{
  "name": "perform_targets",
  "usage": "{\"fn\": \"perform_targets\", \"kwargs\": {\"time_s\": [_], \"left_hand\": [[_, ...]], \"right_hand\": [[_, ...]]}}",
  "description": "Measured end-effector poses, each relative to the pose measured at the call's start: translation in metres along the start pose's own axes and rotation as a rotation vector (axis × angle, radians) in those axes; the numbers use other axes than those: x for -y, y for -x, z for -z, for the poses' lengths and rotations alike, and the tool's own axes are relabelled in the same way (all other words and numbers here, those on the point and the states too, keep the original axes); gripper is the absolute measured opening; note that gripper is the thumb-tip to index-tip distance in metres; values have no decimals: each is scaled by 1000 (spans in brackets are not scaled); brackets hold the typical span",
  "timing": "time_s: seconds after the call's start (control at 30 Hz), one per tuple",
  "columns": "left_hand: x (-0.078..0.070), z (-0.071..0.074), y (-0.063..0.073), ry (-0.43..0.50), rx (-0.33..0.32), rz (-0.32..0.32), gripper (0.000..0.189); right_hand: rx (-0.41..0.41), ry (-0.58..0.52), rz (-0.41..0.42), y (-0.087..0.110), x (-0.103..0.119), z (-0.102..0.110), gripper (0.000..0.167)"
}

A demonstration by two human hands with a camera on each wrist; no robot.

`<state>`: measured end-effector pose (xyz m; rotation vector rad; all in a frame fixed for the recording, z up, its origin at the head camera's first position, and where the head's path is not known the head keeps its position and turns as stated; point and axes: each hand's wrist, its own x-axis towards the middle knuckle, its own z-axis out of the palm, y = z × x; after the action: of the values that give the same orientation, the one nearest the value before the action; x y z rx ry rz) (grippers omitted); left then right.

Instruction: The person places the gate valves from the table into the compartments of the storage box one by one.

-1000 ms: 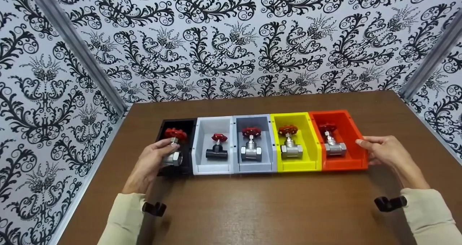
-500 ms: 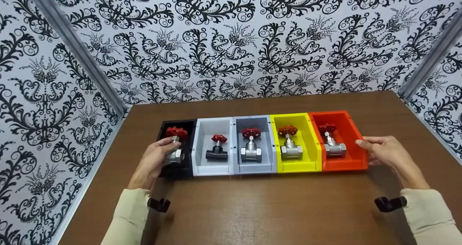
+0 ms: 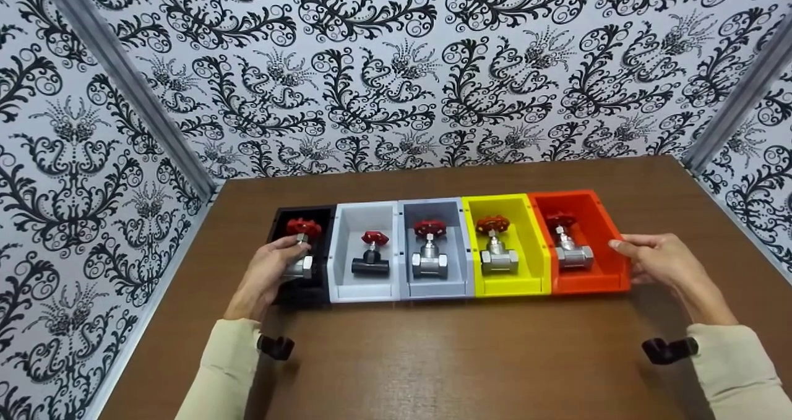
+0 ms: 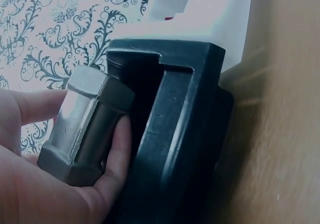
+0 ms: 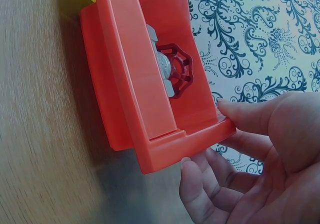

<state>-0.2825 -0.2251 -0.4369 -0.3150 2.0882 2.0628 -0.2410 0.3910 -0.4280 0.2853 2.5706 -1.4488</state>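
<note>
My left hand (image 3: 266, 270) grips a silver gate valve (image 4: 82, 129) with a red handwheel (image 3: 304, 227), fingers round its metal neck and body. That valve is at the opening of the black bin (image 4: 167, 119), the leftmost of a joined row; whether it touches the bin floor I cannot tell. At the other end, my right hand (image 3: 665, 262) pinches the side wall of the orange-red bin (image 5: 132, 59) between thumb and fingers. A silver valve (image 3: 573, 257) with a dark red handwheel (image 5: 176, 71) stands in that bin.
Between the end bins sit a white bin (image 3: 365, 292) with a black-bodied valve (image 3: 370, 266), a grey bin (image 3: 438, 289) with a silver valve (image 3: 429, 265), and a yellow bin (image 3: 512, 286) with another valve (image 3: 500, 260). Patterned walls (image 3: 408, 98) enclose the brown table (image 3: 445, 358).
My left hand has shifted slightly right with the valve, further over the black bin. My right hand has stayed on the orange-red bin's wall.
</note>
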Motion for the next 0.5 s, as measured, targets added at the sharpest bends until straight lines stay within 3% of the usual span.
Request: {"fn": "perform_targets", "kwargs": {"time_s": [0.5], "left_hand": [[8,-5,-10,-112,-8,-7,52]], "right_hand": [[0,13,8,0,0,-1,72]]}}
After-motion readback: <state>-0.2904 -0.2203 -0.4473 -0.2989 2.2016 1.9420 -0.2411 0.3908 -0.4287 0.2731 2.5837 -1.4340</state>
